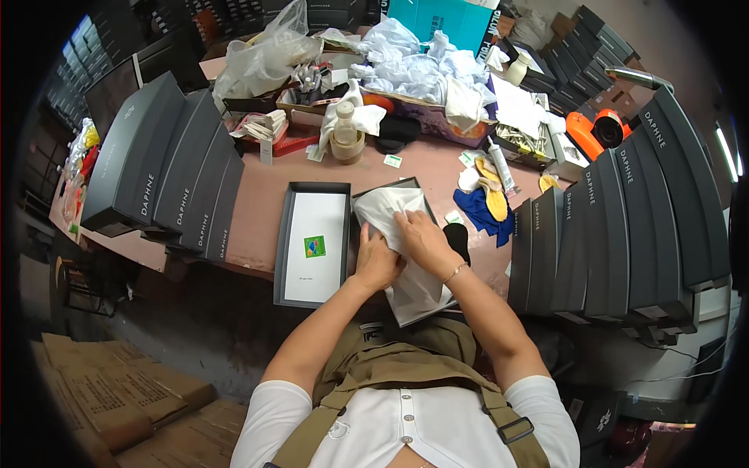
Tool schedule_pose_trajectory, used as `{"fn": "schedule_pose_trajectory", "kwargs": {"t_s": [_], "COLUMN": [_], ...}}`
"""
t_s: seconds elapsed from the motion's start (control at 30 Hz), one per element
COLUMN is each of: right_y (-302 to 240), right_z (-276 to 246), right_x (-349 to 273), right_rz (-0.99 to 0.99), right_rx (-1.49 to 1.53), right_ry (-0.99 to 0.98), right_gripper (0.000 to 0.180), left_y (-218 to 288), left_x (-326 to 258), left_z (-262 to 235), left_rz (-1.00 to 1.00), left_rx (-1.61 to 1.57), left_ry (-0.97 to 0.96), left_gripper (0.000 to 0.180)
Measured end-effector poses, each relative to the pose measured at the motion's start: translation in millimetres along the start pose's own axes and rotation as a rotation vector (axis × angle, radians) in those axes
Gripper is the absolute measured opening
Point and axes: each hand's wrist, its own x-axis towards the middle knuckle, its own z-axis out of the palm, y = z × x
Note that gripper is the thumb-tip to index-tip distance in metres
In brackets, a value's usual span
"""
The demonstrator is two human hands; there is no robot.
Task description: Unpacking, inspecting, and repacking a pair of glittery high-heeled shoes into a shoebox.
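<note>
One left hand [379, 264] and one right hand [425, 243] meet over white paper [388, 204] in an open dark box [411, 182], which lies near the front of the pink tabletop [257, 222]. The left hand is half curled, its thumb lying along the paper. The right hand reaches further up, fingers bent and tips on the sheet. I cannot tell whether either one pinches the paper or merely presses it, as the fingers partly hide each other.

The step in hand seems to be arranging the paper. That probably goes best with light, flat fingertips: let one hand steady the sheet while the other smooths outward, easing creases toward the rim rather than tugging, since thin paper can tear. Keeping the right forearm clear of the black piece [457, 240] beside it would be wise too.

The paper looks thin, soft and matte, rumpled where the fingers meet it and smoother toward its far end. It covers most of the box, leaving dark rim showing at the far end, and its lower part spreads toward the person's waist. Just left lies a shallow grey tray [314, 277] with a white inside and a small green card [314, 246].
</note>
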Motion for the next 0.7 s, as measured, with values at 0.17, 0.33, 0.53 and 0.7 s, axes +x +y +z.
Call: {"fn": "schedule_pose_trajectory", "kwargs": {"t_s": [0.17, 0.33, 0.53, 0.7], "right_y": [30, 20, 25, 25], "right_z": [33, -16, -23, -51], "right_x": [0, -21, -80, -121], "right_rz": [0.157, 0.110, 0.361, 0.532], "right_rx": [0.100, 0.295, 0.672, 0.943], "right_ry": [-0.165, 0.293, 0.266, 0.260], "right_gripper": [0.040, 0.038, 0.032, 0.048], "left_y": [-4, -13, -63, -10], "left_x": [1, -27, -78, -57], "left_z": [-8, -37, -28, -167], "left_rz": [0.022, -0.118, -0.495, -0.644], "left_rx": [0.036, -0.201, 0.065, -0.967], "left_ry": [-0.127, 0.389, -0.197, 0.088], "left_gripper": [0.023, 0.032, 0.035, 0.013]}}
